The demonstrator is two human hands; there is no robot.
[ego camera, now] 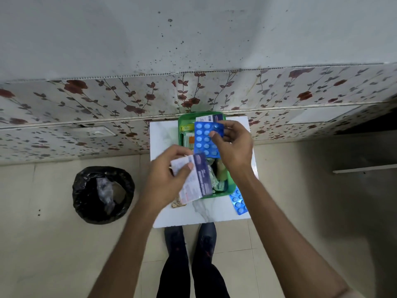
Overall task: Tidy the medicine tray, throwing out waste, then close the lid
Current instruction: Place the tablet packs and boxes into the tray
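Note:
A green medicine tray (182, 122) sits on a small white table (163, 134) against the wall, filled with packets and strips. My right hand (234, 145) grips a blue blister strip (204, 139) of white tablets, held above the tray. My left hand (169, 179) holds a white and purple medicine box (198, 179) over the tray's near left corner. A second blue blister strip (238, 201) lies on the table by the tray's near right corner. A small strip of pale tablets (176, 204) peeks out under the box.
A bin lined with a black bag (103, 194) stands on the tiled floor left of the table, with clear wrapping inside. My legs and dark shoes (191, 235) are right at the table's near edge. A floral-tiled wall rises behind.

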